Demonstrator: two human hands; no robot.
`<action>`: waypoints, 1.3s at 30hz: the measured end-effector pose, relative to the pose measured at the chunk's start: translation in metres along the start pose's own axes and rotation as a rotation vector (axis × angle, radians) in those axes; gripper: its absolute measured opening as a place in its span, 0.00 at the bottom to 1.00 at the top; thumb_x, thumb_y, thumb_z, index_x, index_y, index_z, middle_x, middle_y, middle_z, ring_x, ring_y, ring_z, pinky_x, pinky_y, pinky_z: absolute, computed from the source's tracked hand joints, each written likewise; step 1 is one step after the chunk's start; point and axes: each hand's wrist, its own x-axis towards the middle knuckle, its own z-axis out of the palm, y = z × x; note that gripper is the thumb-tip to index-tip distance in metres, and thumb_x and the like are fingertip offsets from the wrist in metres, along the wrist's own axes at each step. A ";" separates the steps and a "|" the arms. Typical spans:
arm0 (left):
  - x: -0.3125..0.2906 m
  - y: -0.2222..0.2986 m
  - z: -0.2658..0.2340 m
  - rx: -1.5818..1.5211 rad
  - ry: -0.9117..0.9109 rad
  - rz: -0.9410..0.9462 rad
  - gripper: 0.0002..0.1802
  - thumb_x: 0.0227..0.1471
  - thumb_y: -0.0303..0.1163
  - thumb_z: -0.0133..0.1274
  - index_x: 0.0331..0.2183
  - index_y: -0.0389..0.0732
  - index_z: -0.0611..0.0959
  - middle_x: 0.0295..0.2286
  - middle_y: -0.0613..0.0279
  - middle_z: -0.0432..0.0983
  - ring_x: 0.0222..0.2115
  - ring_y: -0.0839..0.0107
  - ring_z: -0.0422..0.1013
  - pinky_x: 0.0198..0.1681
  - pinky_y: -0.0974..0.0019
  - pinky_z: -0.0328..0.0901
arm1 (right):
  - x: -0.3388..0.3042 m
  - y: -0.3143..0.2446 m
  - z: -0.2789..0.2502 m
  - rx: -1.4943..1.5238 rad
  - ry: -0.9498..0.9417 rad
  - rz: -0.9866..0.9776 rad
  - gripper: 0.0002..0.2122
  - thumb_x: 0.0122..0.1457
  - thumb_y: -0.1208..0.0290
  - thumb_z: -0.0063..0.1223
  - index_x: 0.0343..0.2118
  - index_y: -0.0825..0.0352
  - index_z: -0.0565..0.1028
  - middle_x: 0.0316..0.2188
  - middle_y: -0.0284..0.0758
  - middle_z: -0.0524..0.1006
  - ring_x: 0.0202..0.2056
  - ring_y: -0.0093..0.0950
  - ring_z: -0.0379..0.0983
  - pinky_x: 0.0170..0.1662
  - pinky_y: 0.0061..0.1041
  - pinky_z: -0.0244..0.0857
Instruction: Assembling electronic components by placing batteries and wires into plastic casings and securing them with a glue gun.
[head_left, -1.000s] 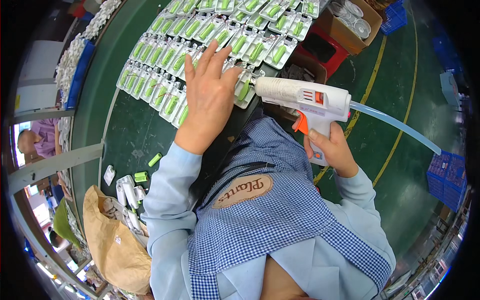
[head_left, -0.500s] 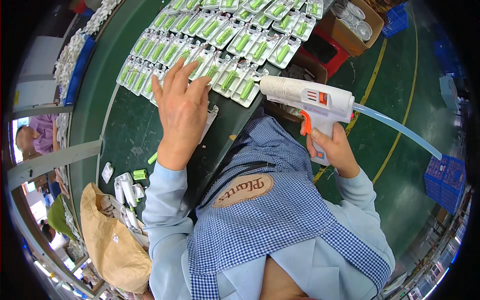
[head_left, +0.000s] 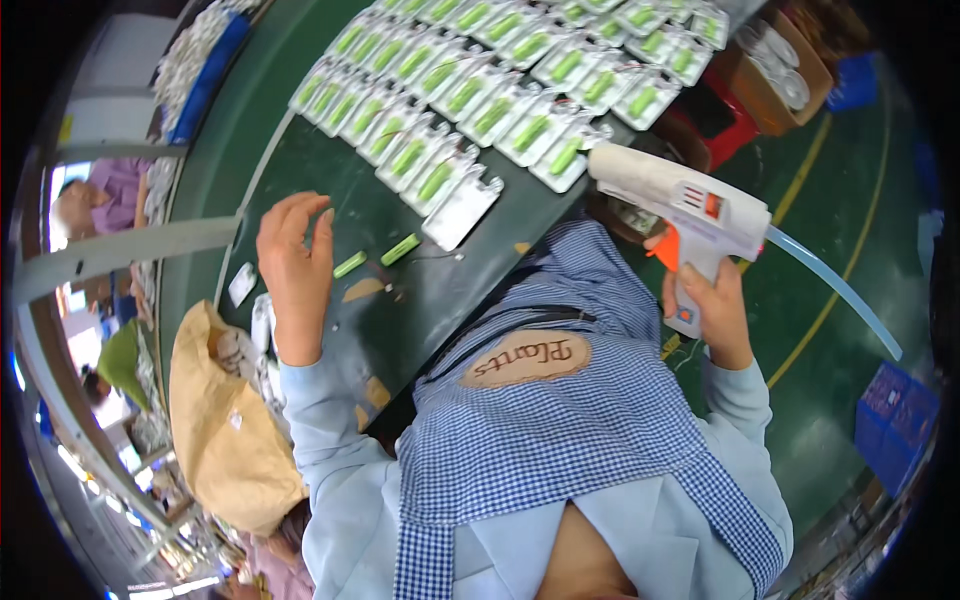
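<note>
My right hand (head_left: 724, 310) is closed round the handle of a white hot glue gun (head_left: 682, 196) with an orange trigger and a pale blue glue stick at its back. The gun's nozzle points left, near the closest row of white plastic housings (head_left: 533, 134) holding green batteries. My left hand (head_left: 294, 262) is over the table, thumb apart from loosely bent fingers, with nothing seen in it. To its right lie two loose green battery packs (head_left: 400, 249). One white housing (head_left: 461, 213) at the row's near end has no battery in it.
A brown paper sack (head_left: 215, 430) with white parts stands at the left. Blue bins (head_left: 205, 85) of white parts line the far left. At right are a cardboard box (head_left: 775, 75), a red stool (head_left: 728, 125) and a blue crate (head_left: 897, 425). Another person (head_left: 115, 195) sits beyond.
My left hand has moved left and back from the housings, uncovering the unfilled housing and loose batteries. The glue gun stays in my right hand; the whole view has shifted.
</note>
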 end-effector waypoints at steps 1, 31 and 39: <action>-0.007 -0.006 -0.005 -0.064 -0.061 -0.081 0.07 0.49 0.24 0.59 0.33 0.37 0.84 0.33 0.54 0.79 0.36 0.58 0.74 0.40 0.61 0.67 | 0.003 0.002 -0.001 0.007 -0.010 0.000 0.22 0.60 0.67 0.48 0.53 0.77 0.65 0.47 0.44 0.75 0.20 0.23 0.69 0.26 0.22 0.65; -0.041 -0.004 0.041 0.025 -0.282 0.221 0.06 0.43 0.24 0.57 0.30 0.39 0.80 0.28 0.57 0.72 0.29 0.57 0.71 0.31 0.56 0.67 | 0.018 -0.018 0.076 -0.128 -0.387 0.188 0.19 0.59 0.75 0.49 0.53 0.73 0.65 0.42 0.36 0.74 0.23 0.17 0.68 0.26 0.18 0.64; -0.030 -0.011 0.030 -0.256 -0.299 0.079 0.06 0.45 0.23 0.57 0.30 0.36 0.81 0.27 0.53 0.75 0.29 0.56 0.74 0.31 0.59 0.68 | 0.019 -0.019 0.079 -0.213 -0.366 0.159 0.18 0.61 0.74 0.46 0.52 0.75 0.63 0.36 0.38 0.74 0.22 0.20 0.69 0.24 0.20 0.64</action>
